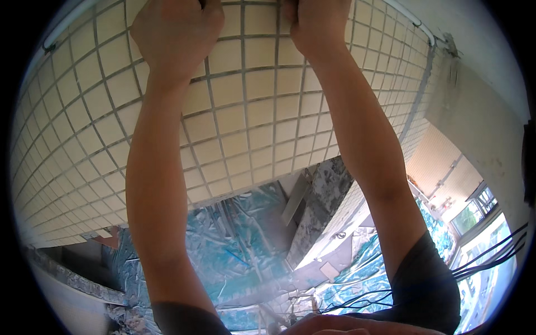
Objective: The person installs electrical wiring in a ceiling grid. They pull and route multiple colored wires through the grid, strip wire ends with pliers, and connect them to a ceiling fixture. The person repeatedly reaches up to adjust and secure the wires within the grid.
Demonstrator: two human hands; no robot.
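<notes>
My left hand (176, 30) and right hand (315, 25) press up high on the tile wall (245, 111), each grip cut off so I cannot tell it, and I might slip and fall far down.

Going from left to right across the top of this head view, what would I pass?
Thin pipe along the wall's upper left edge → left hand pressed to the tiled wall → right hand against the same tiles → thin pipe at upper right → plain white wall.
</notes>
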